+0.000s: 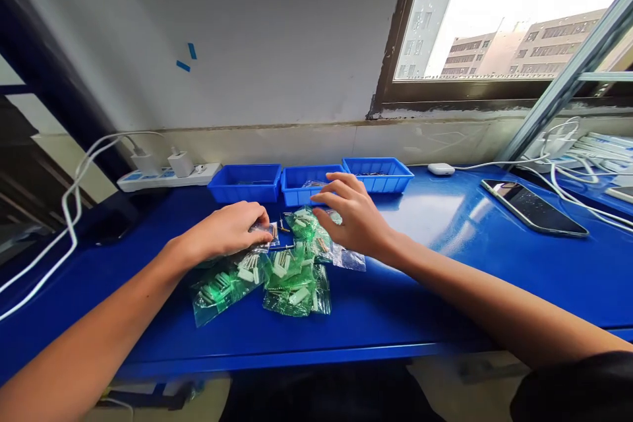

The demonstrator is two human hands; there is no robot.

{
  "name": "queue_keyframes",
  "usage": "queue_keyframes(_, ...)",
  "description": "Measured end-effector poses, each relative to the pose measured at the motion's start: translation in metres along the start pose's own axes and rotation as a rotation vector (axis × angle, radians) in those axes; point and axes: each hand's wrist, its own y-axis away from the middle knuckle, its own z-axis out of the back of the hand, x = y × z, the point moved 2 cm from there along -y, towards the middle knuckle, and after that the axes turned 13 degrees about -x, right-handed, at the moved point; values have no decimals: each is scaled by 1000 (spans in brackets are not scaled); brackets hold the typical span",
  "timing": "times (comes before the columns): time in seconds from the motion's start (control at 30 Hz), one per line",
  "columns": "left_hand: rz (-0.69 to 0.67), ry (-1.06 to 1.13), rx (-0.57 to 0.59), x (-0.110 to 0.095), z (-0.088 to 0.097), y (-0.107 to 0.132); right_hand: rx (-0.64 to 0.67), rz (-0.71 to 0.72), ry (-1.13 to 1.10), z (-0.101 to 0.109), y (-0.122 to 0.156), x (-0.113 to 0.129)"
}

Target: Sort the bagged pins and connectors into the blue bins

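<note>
In front of the middle blue bin [298, 196] lie green packets [291, 268]. Front-left of it, our left hand [235, 228] pinches a clear packet [275, 233]; front-right, our right hand [355, 216] holds nothing, fingers parted.

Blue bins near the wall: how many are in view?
3, in a row: the left bin beside the power strip, the middle bin partly behind the right hand, and the right bin nearest the small white device. No others appear hidden.

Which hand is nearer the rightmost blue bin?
Right. The right hand is just in front and slightly left of the rightmost blue bin; the left hand is farther left, at the green bags.
</note>
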Motion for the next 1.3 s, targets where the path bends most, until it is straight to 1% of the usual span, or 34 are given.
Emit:
queue_keyframes(0.1, 15, 94, -83, 2, -2, -4, 43, -6, -82, 2, 0, 17)
queue_keyframes(0.17, 25, 191, -188, -3, 0, -4, 65, -87, -156, 3, 0, 23)
queue_keyframes(0.23, 13, 274, -306, -12, 3, -2, 102, -252, -263, 2, -1, 25)
queue_keyframes(0.3, -21, 310, -401, -25, 5, 3, 160, -467, -394, 1, -1, 26)
queue_keyframes(0.37, -90, 299, -470, -38, 6, 9, 212, -675, -545, 0, -1, 28)
queue_keyframes(0.43, -197, 255, -501, -48, 5, 15, 234, -807, -667, -1, -1, 30)
queue_keyframes(0.5, -320, 220, -493, -53, 4, 18, 213, -856, -726, 0, -2, 33)
queue_keyframes(0.6, -462, 157, -479, -52, 3, 19, 153, -878, -753, 1, -4, 35)
queue_keyframes(0.67, -520, 78, -513, -49, 2, 18, 135, -918, -781, 0, -4, 37)
queue_keyframes(0.77, -578, -28, -597, -49, -2, 18, 130, -968, -812, -3, -1, 41)
queue_keyframes(0.83, -621, -42, -642, -51, -6, 19, 103, -950, -814, -5, 2, 44)
queue_keyframes(0.9, -646, -25, -667, -53, -7, 19, 38, -881, -781, -6, 3, 43)
queue_keyframes(0.97, -622, -19, -639, -50, -3, 19, -103, -750, -672, -2, 0, 37)
queue_keyframes(1.0, -584, -26, -593, -47, 0, 18, -204, -653, -585, 3, -3, 32)
queue_keyframes(1.03, -525, -40, -519, -42, 4, 17, -313, -539, -477, 10, -7, 27)
queue_keyframes(1.1, -367, -79, -298, -28, 13, 15, -514, -306, -243, 26, -16, 14)
queue_keyframes(1.17, -199, -128, -74, -13, 19, 14, -659, -155, -57, 42, -24, 1)
queue_keyframes(1.2, -132, -153, 14, -7, 21, 15, -717, -92, 8, 48, -26, -4)
queue_keyframes(1.23, -83, -172, 78, -2, 22, 15, -746, -41, 56, 51, -28, -10)
queue_keyframes(1.27, -52, -183, 121, 2, 22, 16, -729, 3, 89, 51, -28, -14)
queue_keyframes(1.3, -32, -185, 145, 4, 21, 16, -662, 35, 113, 48, -28, -18)
